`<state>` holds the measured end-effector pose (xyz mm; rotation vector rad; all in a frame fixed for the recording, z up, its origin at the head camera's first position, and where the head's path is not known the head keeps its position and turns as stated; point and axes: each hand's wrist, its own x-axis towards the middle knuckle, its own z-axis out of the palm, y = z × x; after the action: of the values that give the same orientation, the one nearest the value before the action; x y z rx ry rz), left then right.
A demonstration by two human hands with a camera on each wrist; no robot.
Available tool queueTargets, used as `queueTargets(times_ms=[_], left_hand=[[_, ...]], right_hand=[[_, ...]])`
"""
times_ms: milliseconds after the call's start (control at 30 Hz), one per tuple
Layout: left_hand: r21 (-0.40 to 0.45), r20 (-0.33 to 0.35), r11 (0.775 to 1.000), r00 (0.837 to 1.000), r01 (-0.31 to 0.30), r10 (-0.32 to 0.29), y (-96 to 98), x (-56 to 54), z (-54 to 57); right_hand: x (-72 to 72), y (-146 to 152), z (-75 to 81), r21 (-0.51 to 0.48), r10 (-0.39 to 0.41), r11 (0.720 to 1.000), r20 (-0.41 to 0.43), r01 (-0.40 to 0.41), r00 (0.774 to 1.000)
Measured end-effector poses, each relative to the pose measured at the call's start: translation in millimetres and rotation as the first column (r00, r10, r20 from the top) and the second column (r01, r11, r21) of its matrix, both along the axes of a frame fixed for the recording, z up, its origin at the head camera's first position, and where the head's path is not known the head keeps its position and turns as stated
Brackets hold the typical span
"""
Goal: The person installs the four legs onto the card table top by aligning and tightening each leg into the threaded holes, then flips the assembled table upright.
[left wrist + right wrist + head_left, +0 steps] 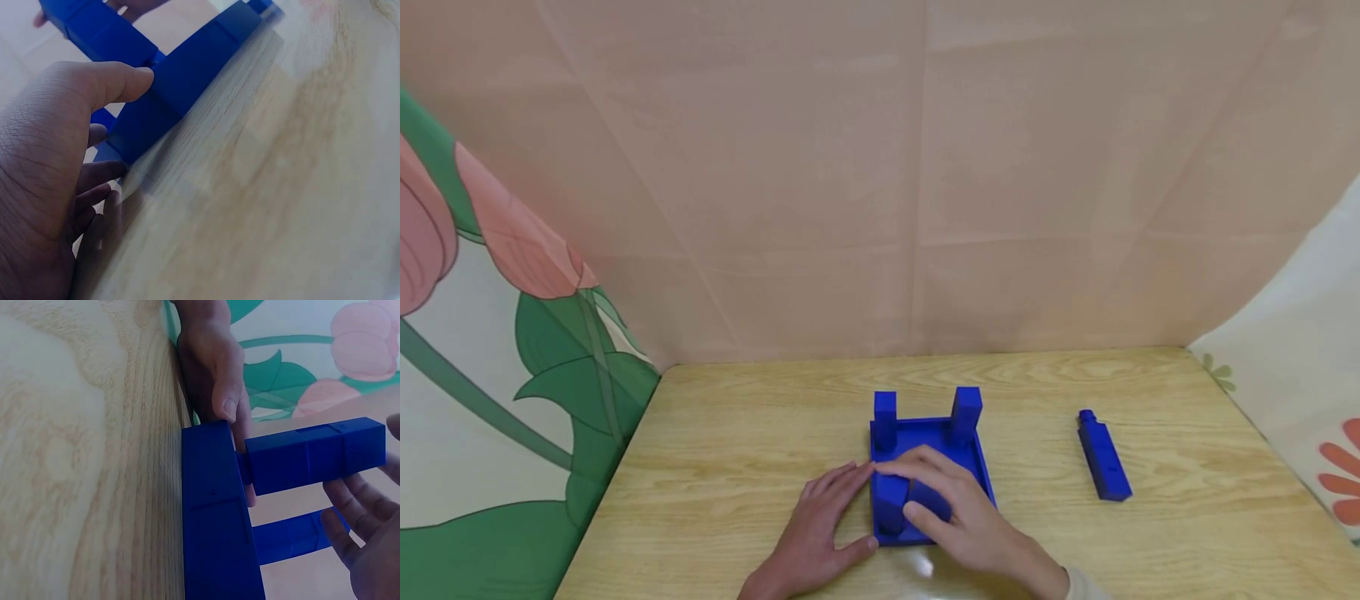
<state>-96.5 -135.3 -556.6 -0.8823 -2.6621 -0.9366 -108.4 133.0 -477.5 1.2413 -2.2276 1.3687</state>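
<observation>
A small blue square tabletop [925, 433] lies underside up on the wooden table, with two blue legs upright at its back corners. At the front left corner stands another blue leg [312, 456]; a narrow neck shows between it and the tabletop. My right hand [962, 508] holds this leg, fingers curled behind it and thumb on the near side. My left hand [812, 525] rests against the tabletop's left side, its fingers fairly straight and its thumb [125, 81] touching near the front left corner. My right hand partly hides the front right of the tabletop.
A loose blue leg [1103, 458] with a narrow knobbed end lies on the wooden table [737, 433] to the right. A plain beige cloth [850, 208] hangs behind the table. Flower-patterned cloths flank it at left and right.
</observation>
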Motion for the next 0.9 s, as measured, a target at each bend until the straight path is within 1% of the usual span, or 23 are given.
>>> queueTargets(times_ms=[100, 433, 600, 700, 833, 900], left_hand=[[0.002, 0.011, 1.000, 1.000, 0.002, -0.002, 0.5, 0.2, 1.3], [0.003, 0.045, 1.000, 0.999, -0.002, 0.002, 1.2, 1.2, 3.6], [0.004, 0.067, 1.000, 0.998, -0.004, 0.003, 1.3, 1.3, 4.0], [0.003, 0.064, 1.000, 0.998, -0.007, 0.007, 1.4, 1.4, 4.1], [0.000, 0.054, 1.000, 0.998, -0.012, 0.012, 1.2, 1.6, 3.7], [0.002, 0.060, 1.000, 0.998, -0.012, 0.012, 0.9, 1.6, 3.1]], right_hand=[[-0.1, 0.1, -0.6, -0.013, 0.002, 1.000, 0.004, -0.002, 1.000], [0.7, -2.4, -2.9, -0.049, -0.057, 0.997, 0.052, 0.060, 0.997], [0.9, -2.5, -2.5, -0.041, -0.069, 0.997, 0.051, 0.071, 0.996], [0.6, -1.8, -1.8, -0.020, -0.061, 0.998, 0.032, 0.062, 0.998], [0.4, 0.1, -1.4, 0.010, -0.028, 1.000, 0.005, 0.028, 1.000], [0.5, 0.7, -1.6, 0.016, -0.009, 1.000, -0.001, 0.009, 1.000]])
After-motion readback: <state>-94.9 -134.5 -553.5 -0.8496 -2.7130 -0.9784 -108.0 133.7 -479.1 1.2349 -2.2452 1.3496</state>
